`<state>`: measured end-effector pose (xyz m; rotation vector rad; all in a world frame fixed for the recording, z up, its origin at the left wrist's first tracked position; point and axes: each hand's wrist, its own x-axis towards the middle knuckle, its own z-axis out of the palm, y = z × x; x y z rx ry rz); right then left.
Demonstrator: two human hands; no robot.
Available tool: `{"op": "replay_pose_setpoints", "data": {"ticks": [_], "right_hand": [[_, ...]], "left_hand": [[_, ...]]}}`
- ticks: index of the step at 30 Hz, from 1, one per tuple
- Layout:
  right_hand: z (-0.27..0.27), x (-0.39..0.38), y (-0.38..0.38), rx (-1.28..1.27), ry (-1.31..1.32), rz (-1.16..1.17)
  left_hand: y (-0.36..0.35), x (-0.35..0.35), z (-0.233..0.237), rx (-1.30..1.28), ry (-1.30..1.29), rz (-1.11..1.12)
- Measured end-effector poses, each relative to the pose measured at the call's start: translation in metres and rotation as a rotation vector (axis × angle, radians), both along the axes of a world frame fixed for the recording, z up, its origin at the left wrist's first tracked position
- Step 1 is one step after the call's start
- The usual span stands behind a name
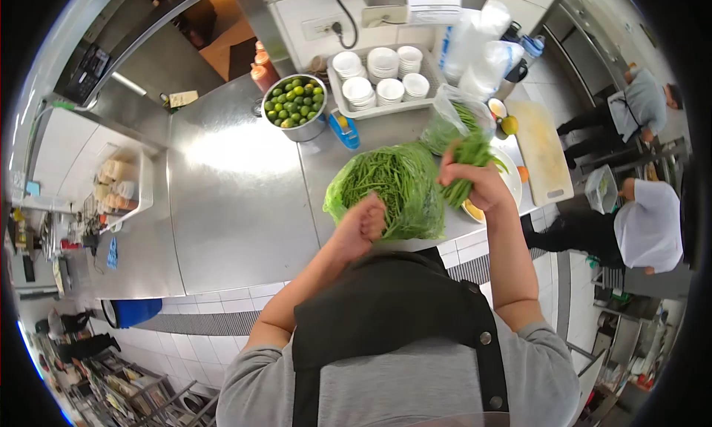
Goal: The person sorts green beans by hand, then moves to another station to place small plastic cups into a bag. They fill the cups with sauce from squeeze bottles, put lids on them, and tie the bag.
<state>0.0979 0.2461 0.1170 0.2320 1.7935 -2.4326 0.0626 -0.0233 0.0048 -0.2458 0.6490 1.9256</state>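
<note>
In my right hand point(482, 184) is a bunch of green beans point(469, 160), gripped upright with the fingers wrapped round it. My left hand point(363, 221) is closed over the near left side of an open clear plastic bag point(429, 215) full of long green beans point(378, 176). What its curled fingers hold, if anything, is hidden. Behind the right hand, a smaller plastic bag point(447, 104) holds more green beans. A white plate point(510, 176) lies partly hidden behind my right wrist.
On the steel counter point(230, 223) stand a pot of limes point(295, 104), a blue tape dispenser point(345, 132) and a crate point(363, 114) of white cups. A cutting board point(545, 160) lies at the right. Two people point(649, 223) are beyond the counter's right end.
</note>
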Motion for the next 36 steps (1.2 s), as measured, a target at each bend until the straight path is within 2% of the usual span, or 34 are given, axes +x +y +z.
{"op": "replay_pose_setpoints", "data": {"ticks": [1, 3, 4, 6, 8, 9, 11, 14, 17, 19, 21, 23, 25, 27, 28, 31, 36], "right_hand": [[0.006, 0.002, -0.006, 0.166, -0.030, 0.060], [-0.005, 0.004, -0.032, 0.278, -0.105, 0.173], [-0.025, 0.003, -0.041, 0.345, -0.146, 0.266], [-0.094, 0.007, -0.066, 0.657, -0.068, 0.241], [-0.089, 0.009, -0.096, 0.602, 0.014, 0.217], [-0.089, 0.008, -0.105, 0.443, -0.043, 0.233], [-0.074, 0.006, -0.121, 0.290, -0.054, 0.203], [-0.074, 0.000, -0.116, 0.439, -0.027, 0.253], [-0.094, -0.010, -0.088, 0.776, 0.108, 0.159], [-0.118, -0.025, -0.056, 0.836, 0.256, 0.024], [-0.034, -0.034, -0.030, 0.684, 0.022, 0.128], [-0.012, -0.044, 0.015, 0.722, 0.077, -0.161], [0.020, -0.051, 0.056, 0.567, 0.185, -0.359], [0.043, -0.057, 0.079, 0.627, 0.359, -0.386], [0.037, -0.065, 0.093, 0.681, 0.414, -0.359], [-0.019, -0.090, 0.122, 0.767, 0.367, -0.253], [-0.089, -0.114, 0.153, 1.345, 0.162, 0.014]], "left_hand": [[0.001, -0.004, 0.001, 0.016, -0.037, 0.117], [0.002, -0.014, -0.005, -0.031, -0.073, 0.214], [0.005, -0.019, -0.007, -0.051, -0.082, 0.274], [0.015, -0.021, -0.007, -0.146, -0.099, 0.374], [0.024, -0.021, 0.012, -0.326, -0.093, 0.501], [0.022, -0.020, 0.001, -0.278, -0.066, 0.548], [0.011, -0.022, -0.014, -0.156, 0.039, 0.552], [0.013, -0.020, -0.009, -0.223, 0.167, 0.604], [0.015, -0.018, -0.011, 0.051, 0.287, 0.637], [0.011, -0.016, 0.026, 0.079, 0.261, 0.589], [0.004, -0.019, 0.031, 0.000, 0.361, 0.598], [-0.006, -0.019, 0.036, -0.042, 0.371, 0.628], [-0.023, -0.021, 0.023, -0.056, 0.374, 0.630], [-0.037, -0.019, 0.007, -0.091, 0.359, 0.645], [-0.044, -0.016, 0.000, -0.118, 0.344, 0.652], [-0.052, -0.007, -0.008, -0.172, 0.292, 0.667], [-0.054, 0.004, -0.012, -0.143, 0.302, 0.717]]}}
